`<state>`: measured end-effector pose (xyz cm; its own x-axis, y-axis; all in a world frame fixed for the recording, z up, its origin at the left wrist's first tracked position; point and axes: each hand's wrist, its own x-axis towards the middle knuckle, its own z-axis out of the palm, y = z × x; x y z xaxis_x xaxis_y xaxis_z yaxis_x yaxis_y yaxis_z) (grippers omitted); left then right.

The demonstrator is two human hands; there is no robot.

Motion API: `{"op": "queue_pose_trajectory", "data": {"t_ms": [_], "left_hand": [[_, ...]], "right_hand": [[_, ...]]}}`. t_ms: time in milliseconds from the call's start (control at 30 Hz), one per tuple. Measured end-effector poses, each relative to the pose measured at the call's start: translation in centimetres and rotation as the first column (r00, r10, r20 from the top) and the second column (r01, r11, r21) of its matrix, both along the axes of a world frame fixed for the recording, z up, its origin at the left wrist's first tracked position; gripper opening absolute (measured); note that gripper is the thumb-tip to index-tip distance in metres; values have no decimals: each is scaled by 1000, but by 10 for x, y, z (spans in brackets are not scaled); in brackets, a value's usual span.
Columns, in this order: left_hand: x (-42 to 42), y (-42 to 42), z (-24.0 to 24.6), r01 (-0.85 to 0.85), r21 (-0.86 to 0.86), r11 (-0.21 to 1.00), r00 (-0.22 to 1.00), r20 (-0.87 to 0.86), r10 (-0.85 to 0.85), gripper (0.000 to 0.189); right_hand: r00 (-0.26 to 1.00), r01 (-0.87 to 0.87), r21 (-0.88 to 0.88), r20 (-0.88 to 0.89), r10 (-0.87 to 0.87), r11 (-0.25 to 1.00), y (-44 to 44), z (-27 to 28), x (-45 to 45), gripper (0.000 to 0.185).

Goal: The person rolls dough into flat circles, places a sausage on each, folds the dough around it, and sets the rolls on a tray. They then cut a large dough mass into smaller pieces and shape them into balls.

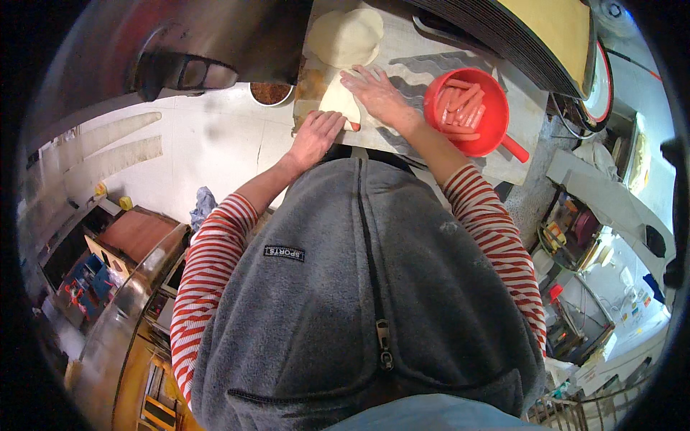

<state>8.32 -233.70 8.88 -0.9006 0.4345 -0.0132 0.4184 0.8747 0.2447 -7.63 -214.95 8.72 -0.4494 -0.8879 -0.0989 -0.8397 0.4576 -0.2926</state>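
My left hand rests with its fingers over the near end of a flat piece of dough, where the reddish end of a sausage sticks out. My right hand lies with fingers spread on the far right edge of the same dough. Beyond it, more flat rounds of dough overlap on the work board. To the right of my right hand stands a red plastic bowl with a handle, holding several pink sausage sticks. What lies beneath my left fingers is hidden.
A white bowl of dark brown filling stands left of the board. A large dark metal appliance rises at the upper left. At the upper right, a ribbed dark object with a yellow top overhangs the board.
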Motion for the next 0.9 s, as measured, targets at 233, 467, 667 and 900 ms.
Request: {"op": "queue_pose_trajectory", "data": {"t_ms": [233,467,667,900], "left_hand": [[-61,23,2,-231,23,973,972,-44,231,76],[-58,16,-9,-108,-23,994,991,-87,106,65],[-108,9,-14,-97,141,985,995,24,94,67],[-108,21,28,-750,539,382,623,770,138,66]], "right_hand": [[924,380,-311,171,-342,871,-3,13,-12,52],[850,523,-354,290,-441,776,31,37,-17,50],[641,710,-211,589,-492,672,38,8,2,22],[48,773,112,971,-235,624,28,8,11,41]]}}
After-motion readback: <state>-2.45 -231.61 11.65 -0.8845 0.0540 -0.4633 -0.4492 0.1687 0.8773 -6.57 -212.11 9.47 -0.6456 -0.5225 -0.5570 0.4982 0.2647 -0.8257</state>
